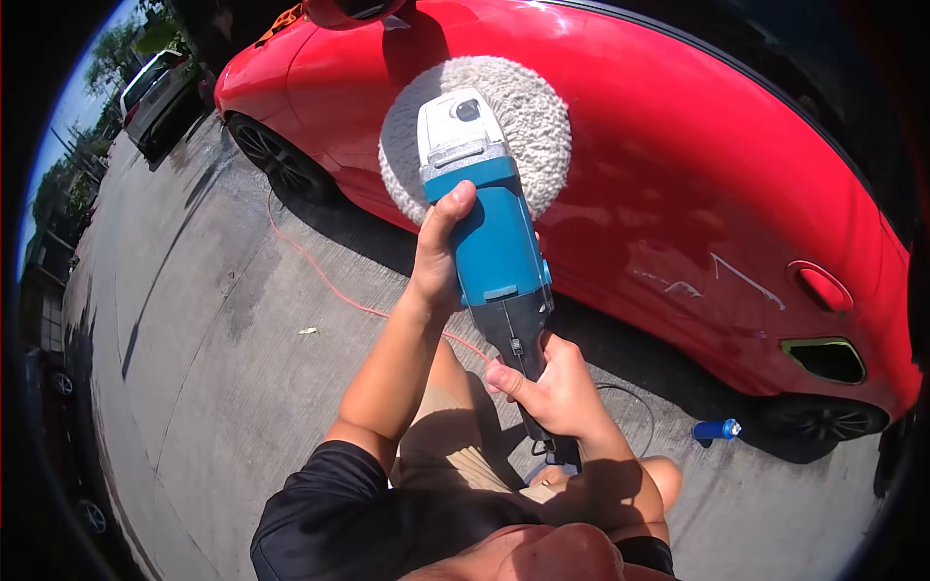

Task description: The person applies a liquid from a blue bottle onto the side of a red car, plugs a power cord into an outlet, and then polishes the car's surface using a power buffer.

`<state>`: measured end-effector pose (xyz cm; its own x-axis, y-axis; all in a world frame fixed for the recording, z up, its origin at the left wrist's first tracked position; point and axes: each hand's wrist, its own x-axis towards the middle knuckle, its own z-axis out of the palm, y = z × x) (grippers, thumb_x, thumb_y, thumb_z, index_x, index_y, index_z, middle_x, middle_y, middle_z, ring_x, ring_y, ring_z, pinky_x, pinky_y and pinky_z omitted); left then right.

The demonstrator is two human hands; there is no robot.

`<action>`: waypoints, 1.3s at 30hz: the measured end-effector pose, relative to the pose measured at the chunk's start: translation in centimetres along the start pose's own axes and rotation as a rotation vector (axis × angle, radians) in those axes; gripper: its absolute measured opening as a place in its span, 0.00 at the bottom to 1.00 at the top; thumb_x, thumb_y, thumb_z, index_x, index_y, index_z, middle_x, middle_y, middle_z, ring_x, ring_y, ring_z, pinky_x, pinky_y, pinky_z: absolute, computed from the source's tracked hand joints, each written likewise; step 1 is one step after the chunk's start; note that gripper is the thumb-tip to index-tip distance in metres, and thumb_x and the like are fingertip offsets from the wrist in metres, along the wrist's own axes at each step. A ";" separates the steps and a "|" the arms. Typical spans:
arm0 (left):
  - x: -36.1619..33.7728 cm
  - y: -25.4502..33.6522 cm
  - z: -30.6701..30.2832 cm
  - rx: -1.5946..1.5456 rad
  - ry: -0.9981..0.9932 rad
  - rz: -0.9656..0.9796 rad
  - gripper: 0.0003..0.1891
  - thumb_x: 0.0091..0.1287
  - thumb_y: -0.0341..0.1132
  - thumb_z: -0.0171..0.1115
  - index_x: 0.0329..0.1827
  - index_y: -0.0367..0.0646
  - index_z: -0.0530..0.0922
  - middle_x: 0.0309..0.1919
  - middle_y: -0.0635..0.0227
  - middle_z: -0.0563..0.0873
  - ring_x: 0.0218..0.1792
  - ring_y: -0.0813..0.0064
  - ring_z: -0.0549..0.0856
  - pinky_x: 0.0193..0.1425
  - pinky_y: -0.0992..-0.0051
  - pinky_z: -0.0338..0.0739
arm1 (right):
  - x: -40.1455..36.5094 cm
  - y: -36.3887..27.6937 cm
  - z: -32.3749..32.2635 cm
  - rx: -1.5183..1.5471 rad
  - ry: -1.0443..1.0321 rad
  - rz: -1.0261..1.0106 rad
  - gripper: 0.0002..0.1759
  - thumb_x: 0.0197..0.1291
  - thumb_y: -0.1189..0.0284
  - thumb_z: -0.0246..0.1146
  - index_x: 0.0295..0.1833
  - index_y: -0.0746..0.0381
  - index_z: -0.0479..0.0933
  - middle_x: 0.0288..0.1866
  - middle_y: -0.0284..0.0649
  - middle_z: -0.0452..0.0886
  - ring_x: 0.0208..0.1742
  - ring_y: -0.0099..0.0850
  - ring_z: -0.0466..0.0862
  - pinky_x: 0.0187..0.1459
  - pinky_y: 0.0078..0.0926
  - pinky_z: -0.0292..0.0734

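Observation:
A teal and black power polisher with a silver head fills the middle of the view. Its round, fluffy white wool pad faces the red car's side panel and overlaps it. My left hand grips the teal body just below the head, thumb lying on top. Further back, my right hand is wrapped around the black rear handle, near its switch. White streaks mark the paint toward the right end of the car.
A blue bottle is on the concrete beside the car's right-hand wheel. An orange cord runs over the ground toward me. A silver vehicle is parked at the far left.

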<state>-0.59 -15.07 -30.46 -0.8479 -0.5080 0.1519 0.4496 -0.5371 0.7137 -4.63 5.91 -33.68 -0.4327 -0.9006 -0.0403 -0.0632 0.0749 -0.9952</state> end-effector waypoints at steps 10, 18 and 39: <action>7.2 5.7 3.6 0.068 -0.081 0.119 0.42 0.72 0.68 0.64 0.70 0.34 0.74 0.46 0.46 0.89 0.43 0.52 0.95 0.52 0.51 0.94 | 3.3 -12.0 -2.8 0.163 -0.063 0.067 0.28 0.76 0.50 0.71 0.50 0.69 0.80 0.35 0.41 0.87 0.30 0.24 0.88 0.34 0.22 0.84; 5.0 5.9 3.9 0.042 0.005 0.069 0.41 0.72 0.66 0.65 0.69 0.36 0.74 0.47 0.51 0.88 0.44 0.56 0.94 0.52 0.54 0.94 | 2.5 -12.3 -2.6 0.218 -0.126 0.161 0.27 0.76 0.49 0.71 0.46 0.66 0.79 0.32 0.37 0.86 0.28 0.22 0.87 0.33 0.21 0.84; 11.3 9.6 8.7 0.198 -0.089 0.251 0.36 0.73 0.65 0.64 0.67 0.40 0.78 0.48 0.54 0.88 0.44 0.59 0.93 0.51 0.57 0.93 | 4.7 -19.6 -5.1 -0.001 -0.006 0.071 0.37 0.73 0.38 0.68 0.45 0.69 0.78 0.30 0.39 0.86 0.24 0.24 0.88 0.27 0.21 0.86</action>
<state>-8.32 -20.09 -15.96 -0.7425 -0.5422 0.3933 0.5921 -0.2569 0.7638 -10.05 2.39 -13.91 -0.4310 -0.8955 -0.1114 -0.0332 0.1391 -0.9897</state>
